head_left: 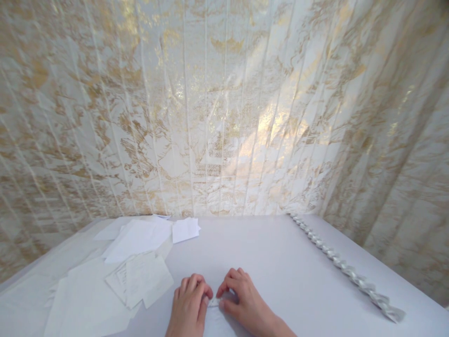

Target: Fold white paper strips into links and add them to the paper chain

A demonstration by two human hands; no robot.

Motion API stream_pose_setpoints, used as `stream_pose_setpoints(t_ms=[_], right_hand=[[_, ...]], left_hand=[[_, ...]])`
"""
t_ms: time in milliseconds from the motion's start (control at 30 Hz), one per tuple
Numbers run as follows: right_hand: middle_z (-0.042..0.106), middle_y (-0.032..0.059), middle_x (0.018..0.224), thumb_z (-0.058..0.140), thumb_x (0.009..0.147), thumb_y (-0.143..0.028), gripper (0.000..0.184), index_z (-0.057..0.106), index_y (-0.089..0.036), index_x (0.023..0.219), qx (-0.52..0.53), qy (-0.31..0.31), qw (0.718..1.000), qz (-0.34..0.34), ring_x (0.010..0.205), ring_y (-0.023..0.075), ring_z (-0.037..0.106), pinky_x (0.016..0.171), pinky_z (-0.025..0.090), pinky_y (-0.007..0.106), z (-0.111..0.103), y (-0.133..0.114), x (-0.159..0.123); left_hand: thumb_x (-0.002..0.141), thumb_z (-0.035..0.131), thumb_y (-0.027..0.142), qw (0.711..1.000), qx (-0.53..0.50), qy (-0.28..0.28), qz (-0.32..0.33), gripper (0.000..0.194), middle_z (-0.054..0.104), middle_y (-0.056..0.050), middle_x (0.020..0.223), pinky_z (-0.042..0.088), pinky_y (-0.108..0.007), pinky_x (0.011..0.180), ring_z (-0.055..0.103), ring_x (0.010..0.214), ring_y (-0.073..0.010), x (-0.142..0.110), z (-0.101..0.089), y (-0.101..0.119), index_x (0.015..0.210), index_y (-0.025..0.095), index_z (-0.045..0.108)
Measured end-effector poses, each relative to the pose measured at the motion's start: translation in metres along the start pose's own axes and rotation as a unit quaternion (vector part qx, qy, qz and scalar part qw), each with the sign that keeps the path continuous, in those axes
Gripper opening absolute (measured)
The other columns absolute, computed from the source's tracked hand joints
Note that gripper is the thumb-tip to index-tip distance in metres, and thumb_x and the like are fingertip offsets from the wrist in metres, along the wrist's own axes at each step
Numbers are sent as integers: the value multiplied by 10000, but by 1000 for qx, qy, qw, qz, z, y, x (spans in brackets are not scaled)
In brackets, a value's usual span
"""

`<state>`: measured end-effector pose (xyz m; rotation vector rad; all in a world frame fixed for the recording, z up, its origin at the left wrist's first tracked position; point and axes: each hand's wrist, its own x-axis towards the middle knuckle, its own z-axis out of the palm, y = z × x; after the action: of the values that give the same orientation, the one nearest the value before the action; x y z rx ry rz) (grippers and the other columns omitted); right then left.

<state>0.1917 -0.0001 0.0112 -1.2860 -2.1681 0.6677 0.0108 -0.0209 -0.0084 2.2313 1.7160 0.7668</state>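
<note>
A small folded piece of white paper (pixel 213 303) with dark marks lies low in the middle of the view, between my hands. My left hand (pixel 190 299) pinches its left end with thumb and curled fingers. From the other side, the thumb and fingertips of my right hand (pixel 242 296) close on its right end. Both hands rest low over the white tabletop (pixel 266 252). My fingers cover part of the paper, so its full shape is hidden.
Loose white sheets (pixel 138 238) and paper pieces with faint writing (pixel 145 278) overlap on the left. A small stack of white paper (pixel 185 230) sits at the back. Along the right runs a long silvery zigzag chain (pixel 345 269). Patterned curtains (pixel 224 117) hang behind the table.
</note>
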Motion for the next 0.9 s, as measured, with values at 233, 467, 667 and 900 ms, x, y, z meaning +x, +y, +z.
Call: stream_pose_setpoints(t_ms=[233, 467, 667, 900], right_hand=[[671, 21, 922, 688, 755, -23, 225, 665, -190, 903, -134, -13, 988, -79, 872, 195, 605, 787, 442, 267, 15, 4, 1], [681, 29, 863, 633, 793, -9, 194, 608, -195, 841, -218, 16, 967, -131, 775, 200, 648, 683, 454, 260, 27, 10, 5], [696, 37, 826, 544, 756, -4, 216, 580, -194, 853, -188, 32, 975, -115, 709, 194, 665, 619, 421, 249, 25, 11, 3], [713, 6, 743, 467, 820, -60, 197, 596, -201, 864, -82, 26, 994, -62, 626, 146, 652, 582, 400, 204, 17, 4, -1]], left_hand=[[818, 520, 56, 997, -30, 30, 58, 181, 628, -37, 921, 408, -348, 791, 554, 917, -239, -5, 8, -7, 827, 213, 609], [942, 481, 232, 996, -53, 55, 49, 191, 644, -44, 853, 404, -368, 758, 573, 867, -258, 0, 13, -11, 789, 219, 594], [904, 521, 247, 994, -86, 58, 33, 113, 671, -34, 859, 440, -348, 772, 623, 829, -240, -4, 17, -6, 958, 232, 620], [901, 465, 321, 978, -201, 53, -9, 172, 679, -34, 873, 484, -315, 799, 654, 834, -216, -5, 23, -2, 981, 232, 588]])
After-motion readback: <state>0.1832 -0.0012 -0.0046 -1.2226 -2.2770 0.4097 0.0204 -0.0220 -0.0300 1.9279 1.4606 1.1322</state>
